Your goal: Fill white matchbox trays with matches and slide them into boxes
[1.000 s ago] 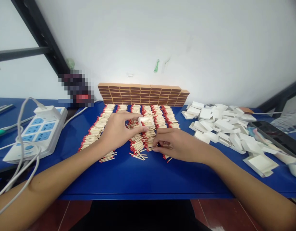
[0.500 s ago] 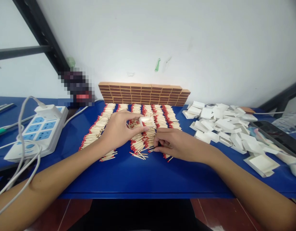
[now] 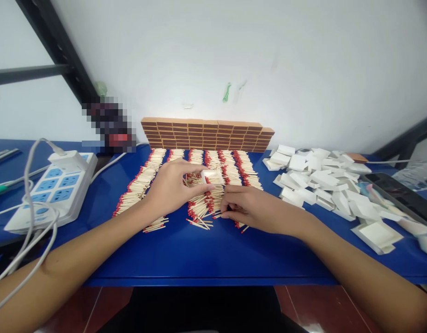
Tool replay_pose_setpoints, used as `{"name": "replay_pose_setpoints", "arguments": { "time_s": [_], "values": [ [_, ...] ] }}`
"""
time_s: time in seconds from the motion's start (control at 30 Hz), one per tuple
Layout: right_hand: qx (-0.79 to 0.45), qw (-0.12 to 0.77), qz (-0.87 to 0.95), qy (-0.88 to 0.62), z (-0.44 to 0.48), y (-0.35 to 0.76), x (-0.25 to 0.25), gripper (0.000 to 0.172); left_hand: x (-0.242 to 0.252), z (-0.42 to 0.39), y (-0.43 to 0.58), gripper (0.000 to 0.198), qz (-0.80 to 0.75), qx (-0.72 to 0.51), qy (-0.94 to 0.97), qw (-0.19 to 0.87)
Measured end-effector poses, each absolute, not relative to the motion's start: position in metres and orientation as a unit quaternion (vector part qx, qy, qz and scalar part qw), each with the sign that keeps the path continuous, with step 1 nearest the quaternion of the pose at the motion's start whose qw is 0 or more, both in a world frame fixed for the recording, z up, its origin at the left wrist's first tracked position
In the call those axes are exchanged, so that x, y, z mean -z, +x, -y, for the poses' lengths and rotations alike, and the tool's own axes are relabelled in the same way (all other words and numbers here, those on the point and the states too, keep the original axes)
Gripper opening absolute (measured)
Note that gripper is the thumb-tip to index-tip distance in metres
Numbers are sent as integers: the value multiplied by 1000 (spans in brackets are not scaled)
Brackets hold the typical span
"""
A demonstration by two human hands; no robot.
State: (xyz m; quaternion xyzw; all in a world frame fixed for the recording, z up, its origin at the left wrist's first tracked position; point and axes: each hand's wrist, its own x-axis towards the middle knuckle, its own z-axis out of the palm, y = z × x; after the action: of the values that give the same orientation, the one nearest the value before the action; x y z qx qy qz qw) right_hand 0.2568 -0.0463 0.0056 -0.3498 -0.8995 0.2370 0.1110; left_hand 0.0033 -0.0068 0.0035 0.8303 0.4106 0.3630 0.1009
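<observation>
Here, tray in left hand.

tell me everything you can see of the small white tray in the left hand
The small white rectangular tray, seemingly thin card, has low walls and an open top facing up. Pale matchsticks with red heads show inside. The bare left hand holds it at its left side, over matchstick rows; whether it touches them is unclear.

Left of the matchbox stack, pixelation obscures an object; in front, the left hand partly hides matches; right, a phone runs off-frame.
</observation>
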Motion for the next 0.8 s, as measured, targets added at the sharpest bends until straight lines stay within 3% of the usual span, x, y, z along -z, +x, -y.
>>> {"name": "replay_pose_setpoints", "arguments": {
  "time_s": [0.2, 0.5, 0.8],
  "values": [
    [-242, 96, 896, -360, 47, 259, -10, 11, -3, 8, 4, 44, -404, -362, 833, 106],
    [-114, 302, 849, -419, 42, 263, -11, 12, -6, 14, 8, 39, -365, -334, 861, 116],
    [-79, 329, 852, -399, 41, 258, -2, 7, -5, 20, 11, 37, -322, -356, 867, 135]
  ]
}}
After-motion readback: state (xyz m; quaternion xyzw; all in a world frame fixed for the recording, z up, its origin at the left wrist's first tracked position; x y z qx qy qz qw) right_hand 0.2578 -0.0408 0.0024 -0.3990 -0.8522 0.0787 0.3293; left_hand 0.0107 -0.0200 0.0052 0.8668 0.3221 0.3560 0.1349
